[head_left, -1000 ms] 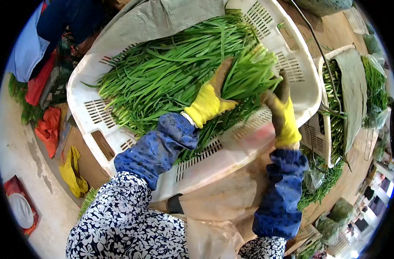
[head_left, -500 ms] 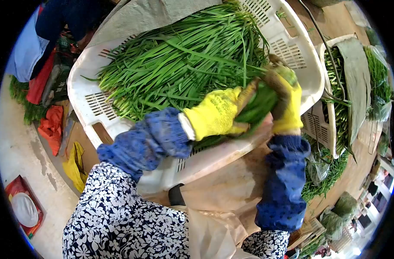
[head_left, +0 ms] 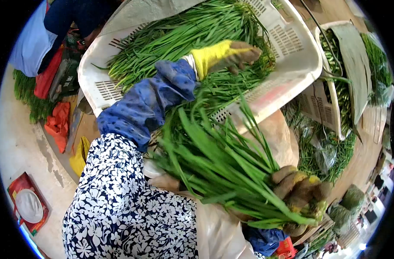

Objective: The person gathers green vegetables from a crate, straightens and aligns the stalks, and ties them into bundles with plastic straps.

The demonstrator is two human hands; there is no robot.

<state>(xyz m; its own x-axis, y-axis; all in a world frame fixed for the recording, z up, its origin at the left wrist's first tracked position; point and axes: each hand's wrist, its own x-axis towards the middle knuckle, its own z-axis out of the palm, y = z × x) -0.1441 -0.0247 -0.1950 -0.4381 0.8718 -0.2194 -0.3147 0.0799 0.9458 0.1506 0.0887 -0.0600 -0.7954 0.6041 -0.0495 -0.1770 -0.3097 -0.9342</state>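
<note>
My right hand (head_left: 298,194), in a soiled yellow glove, was closed around the pale ends of a bunch of green stalks (head_left: 223,172), its leaves fanning leftward in front of my pale apron (head_left: 216,228). My left hand (head_left: 227,56) was open, fingers loosely bent, above the heap of leaves (head_left: 162,52) in the white crate (head_left: 287,82); whether it touched them, I couldn't tell. A grey cloth (head_left: 145,13) covered the heap's far side.
</note>
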